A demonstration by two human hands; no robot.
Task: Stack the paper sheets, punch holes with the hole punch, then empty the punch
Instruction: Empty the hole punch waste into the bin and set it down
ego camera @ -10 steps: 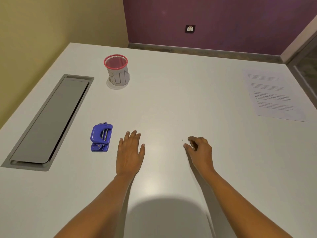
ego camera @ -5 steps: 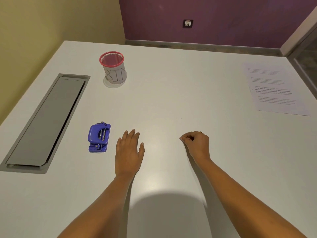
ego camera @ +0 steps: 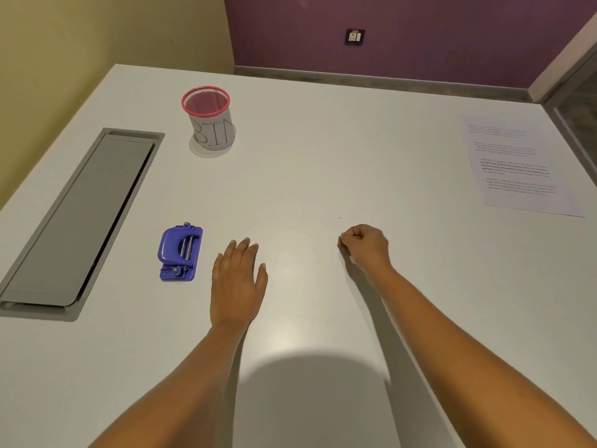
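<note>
One blue hole punch (ego camera: 179, 252) sits flat on the white worktop (ego camera: 307, 176), near the front and left of centre, its lever down and two metal pins showing through the slot in the top. Just to its right lies the left hand (ego camera: 237, 286), palm down on the worktop, close beside the punch but not touching it. Its fingers (ego camera: 240, 250) are straight and only slightly spread, pointing away from the person, with the thumb out to the right.

Over to the right hand (ego camera: 366, 248): it rests further right, well apart from the left, and its fingers (ego camera: 347, 240) are curled in together in a loose fist, knuckles up, with the thumb tucked against the forefinger. Both bare forearms run in from the bottom edge, and a rounded shadow falls on the worktop between them.

The paper sheets (ego camera: 517, 163) lie far off at the right side, flat, with printed text facing up. They are well away from both hands and from the punch. How many sheets are in that pile I cannot tell.

Behind the punch, towards the far left, stands a small mesh cup with a red rim and a paper wrap lettered "BIN" (ego camera: 211, 124), upright. Along the left side runs a long grey hatch (ego camera: 80, 221) set into the worktop, its flap down. Beyond the far edge are a purple wall with a socket (ego camera: 354, 37) and, on the left, a yellow wall.
</note>
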